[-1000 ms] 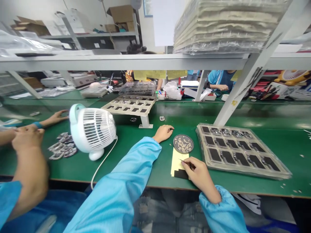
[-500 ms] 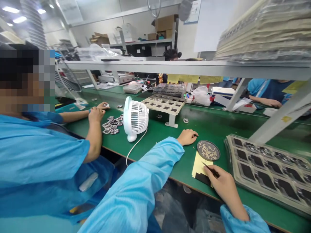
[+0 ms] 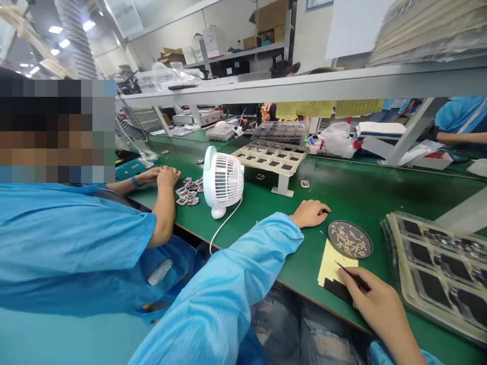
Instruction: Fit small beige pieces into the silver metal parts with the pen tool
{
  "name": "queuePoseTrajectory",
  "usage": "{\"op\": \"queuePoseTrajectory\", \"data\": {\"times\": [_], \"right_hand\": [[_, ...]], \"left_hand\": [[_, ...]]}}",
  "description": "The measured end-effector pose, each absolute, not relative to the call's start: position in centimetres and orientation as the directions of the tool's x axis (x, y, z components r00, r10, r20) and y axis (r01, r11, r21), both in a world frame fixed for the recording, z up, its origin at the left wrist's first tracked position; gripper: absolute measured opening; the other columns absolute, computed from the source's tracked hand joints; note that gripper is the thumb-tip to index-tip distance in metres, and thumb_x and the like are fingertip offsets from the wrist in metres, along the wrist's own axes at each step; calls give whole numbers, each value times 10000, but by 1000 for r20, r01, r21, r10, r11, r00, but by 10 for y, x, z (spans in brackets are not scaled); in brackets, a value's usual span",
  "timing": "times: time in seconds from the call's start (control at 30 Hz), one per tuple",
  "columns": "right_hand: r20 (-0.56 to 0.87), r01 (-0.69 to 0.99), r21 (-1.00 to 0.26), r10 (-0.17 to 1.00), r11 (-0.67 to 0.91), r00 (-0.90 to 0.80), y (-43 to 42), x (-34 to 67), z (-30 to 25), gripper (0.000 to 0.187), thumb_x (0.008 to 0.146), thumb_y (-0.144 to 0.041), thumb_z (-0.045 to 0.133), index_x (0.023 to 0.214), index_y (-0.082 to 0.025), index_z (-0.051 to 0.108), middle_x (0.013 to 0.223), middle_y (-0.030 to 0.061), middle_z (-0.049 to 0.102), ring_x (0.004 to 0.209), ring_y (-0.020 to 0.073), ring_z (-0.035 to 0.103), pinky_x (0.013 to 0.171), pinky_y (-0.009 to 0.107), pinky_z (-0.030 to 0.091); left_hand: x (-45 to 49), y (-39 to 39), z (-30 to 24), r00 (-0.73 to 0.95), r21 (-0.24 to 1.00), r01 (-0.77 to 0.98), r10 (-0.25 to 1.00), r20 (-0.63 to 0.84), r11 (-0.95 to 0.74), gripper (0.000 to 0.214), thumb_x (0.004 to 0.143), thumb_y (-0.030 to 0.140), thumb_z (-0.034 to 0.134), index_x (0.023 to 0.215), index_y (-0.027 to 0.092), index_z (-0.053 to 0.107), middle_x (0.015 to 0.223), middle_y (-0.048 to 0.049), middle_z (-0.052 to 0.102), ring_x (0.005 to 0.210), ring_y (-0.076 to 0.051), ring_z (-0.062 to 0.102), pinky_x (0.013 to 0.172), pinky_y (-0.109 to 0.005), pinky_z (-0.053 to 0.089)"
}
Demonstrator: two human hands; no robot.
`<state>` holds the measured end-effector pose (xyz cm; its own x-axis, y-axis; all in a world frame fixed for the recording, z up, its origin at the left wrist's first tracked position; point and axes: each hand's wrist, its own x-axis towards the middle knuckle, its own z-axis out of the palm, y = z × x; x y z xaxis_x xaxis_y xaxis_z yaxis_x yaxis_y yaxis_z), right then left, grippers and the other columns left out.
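My left hand (image 3: 311, 213) lies on the green table, its fingers loosely stretched to the right, with nothing visible in them. Just right of it sits a round dark dish (image 3: 350, 238) scattered with many tiny tan pieces. My right hand (image 3: 380, 299) pinches dark tweezers (image 3: 356, 278), whose tip points up and left over a yellow paper pad (image 3: 335, 261). Black strips (image 3: 338, 290) are at the pad's lower end, partly covered by my right hand. The dish overlaps the pad's top edge.
Stacked clear trays (image 3: 429, 284) with black-bottomed pockets and shiny parts stand at the right. A white fan (image 3: 226, 180) and its cord are left of my arm. A raised tray (image 3: 272, 158) stands behind. A co-worker's hands (image 3: 167, 176) are near a pile of metal parts (image 3: 189, 191).
The view has shifted, so most of the bench appears further left-to-right across. My left hand stays by the dish, and my right hand still holds the tweezers over the pad. The co-worker's hands have drawn together.
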<state>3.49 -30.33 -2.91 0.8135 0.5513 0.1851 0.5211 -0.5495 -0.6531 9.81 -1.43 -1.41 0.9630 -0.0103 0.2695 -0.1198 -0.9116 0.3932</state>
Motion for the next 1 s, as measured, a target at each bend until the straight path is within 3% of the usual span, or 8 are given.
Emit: {"op": "queuePoseTrajectory", "data": {"times": [0.17,0.3,0.47,0.77,1.0], "right_hand": [[157,500,-658,546,-564,823,-304,35,-26,458,837,-704,620,883,-286,803,897,32,804,667,222,726,585,286,538],[53,414,-661,511,-626,858,-305,38,-22,508,754,-764,639,882,-303,806,838,52,801,628,259,726,539,325,539],[-74,323,-650,481,-688,874,-307,40,-22,543,674,-857,605,884,-386,776,908,9,795,666,295,722,655,437,573],[-100,264,-676,441,-688,892,-306,38,-18,499,653,-846,626,845,-404,755,839,25,777,688,339,718,713,505,559],[-34,321,-659,454,-680,890,-310,40,-25,561,678,-846,627,890,-351,783,793,58,777,640,319,723,628,453,567]], "left_hand": [[98,-15,-13,968,391,-114,-14,250,-913,346,998,339,529,1269,256,728,1069,-36,729,1068,-233,671,938,-383,494],[94,-16,-7,976,390,-109,-24,215,-914,360,997,333,526,1299,269,710,1109,-29,726,1090,-227,669,918,-368,484],[95,-15,-5,984,399,-102,-33,175,-911,372,1009,318,505,1325,257,693,1114,-36,717,1093,-232,663,876,-368,471],[94,-15,-3,984,392,-121,-60,165,-912,393,1019,310,480,1349,234,679,1116,-51,705,1070,-246,656,822,-376,452],[95,-15,-4,985,398,-124,-65,159,-909,385,1026,312,477,1353,240,668,1158,-64,707,1124,-253,648,878,-385,455]]}}
